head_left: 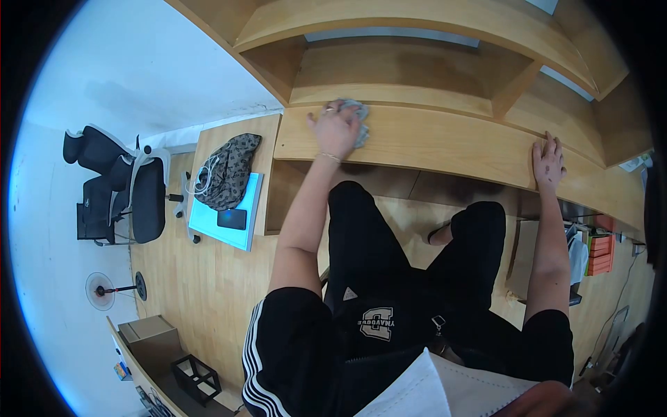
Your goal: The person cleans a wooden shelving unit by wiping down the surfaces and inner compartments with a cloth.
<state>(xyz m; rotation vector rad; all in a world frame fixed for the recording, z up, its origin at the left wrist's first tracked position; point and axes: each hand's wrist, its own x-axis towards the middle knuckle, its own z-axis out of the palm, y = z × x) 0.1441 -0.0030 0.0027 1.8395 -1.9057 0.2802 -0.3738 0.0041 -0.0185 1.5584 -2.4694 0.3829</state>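
Observation:
My left hand presses a crumpled pale grey-blue cloth onto the wooden desk top, near its left end. The fingers curl over the cloth, which shows along their right side. Farther right, my right hand lies flat on the same surface with fingers stretched, close to the base of the shelves. It holds nothing.
Wooden shelf compartments rise behind the desk top. On a side surface at left lie a patterned dark bag, a light-blue flat box and a dark phone. An office chair and a fan stand beyond.

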